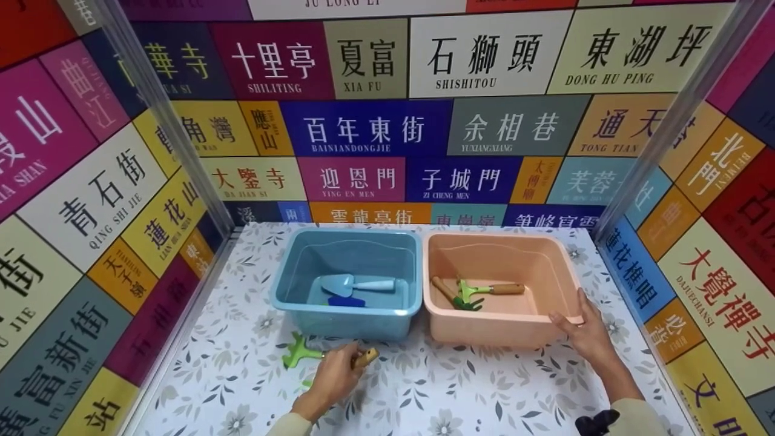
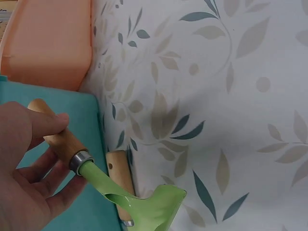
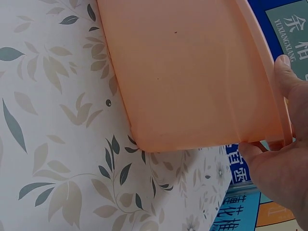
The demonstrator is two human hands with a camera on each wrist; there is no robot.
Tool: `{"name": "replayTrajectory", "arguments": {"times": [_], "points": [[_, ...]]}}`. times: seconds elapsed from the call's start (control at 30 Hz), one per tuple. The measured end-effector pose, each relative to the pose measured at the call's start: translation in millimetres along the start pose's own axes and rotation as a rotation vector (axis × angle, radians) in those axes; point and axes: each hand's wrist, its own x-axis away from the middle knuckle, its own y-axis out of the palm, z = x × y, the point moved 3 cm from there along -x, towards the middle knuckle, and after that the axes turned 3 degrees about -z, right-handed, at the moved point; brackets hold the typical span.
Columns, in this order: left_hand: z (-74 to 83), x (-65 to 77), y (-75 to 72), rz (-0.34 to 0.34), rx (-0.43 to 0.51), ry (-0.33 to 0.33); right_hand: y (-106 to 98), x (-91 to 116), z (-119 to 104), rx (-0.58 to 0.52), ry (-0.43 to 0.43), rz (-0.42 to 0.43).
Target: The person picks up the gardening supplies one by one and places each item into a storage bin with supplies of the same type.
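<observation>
My left hand (image 1: 332,376) pinches the wooden handle of a green hand hoe (image 1: 296,352) in front of the teal bin (image 1: 351,324). In the left wrist view, thumb and fingers wrap the handle below its end, and the hoe's green head (image 2: 154,209) points away from the palm. Behind it a second wooden handle (image 2: 120,178) lies beside the teal bin; in the head view my hand mostly hides that tool. My right hand (image 1: 586,334) grips the front right corner of the peach bin (image 1: 484,330), thumb over the rim (image 3: 269,53).
Inside the teal bin lie a light blue trowel (image 1: 357,284) and a dark blue piece (image 1: 346,301). The peach bin holds a green tool with a wooden handle (image 1: 505,289) and a dark green fork (image 1: 467,304). Sign-printed walls (image 1: 363,127) enclose the leaf-patterned table (image 1: 448,387).
</observation>
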Motion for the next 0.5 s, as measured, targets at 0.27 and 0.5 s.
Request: {"name": "replayTrajectory", "arguments": {"times": [0.27,0.5], "points": [[16.4,-0.6,-7.6,0.025,0.023,0.035,-0.5,-1.4,0.3,0.019,0.009,0.013],[28.6,-2.0,-13.6,0.027,0.057,0.049,-0.3,-1.6,0.7,-0.006,0.019,0.008]]}}
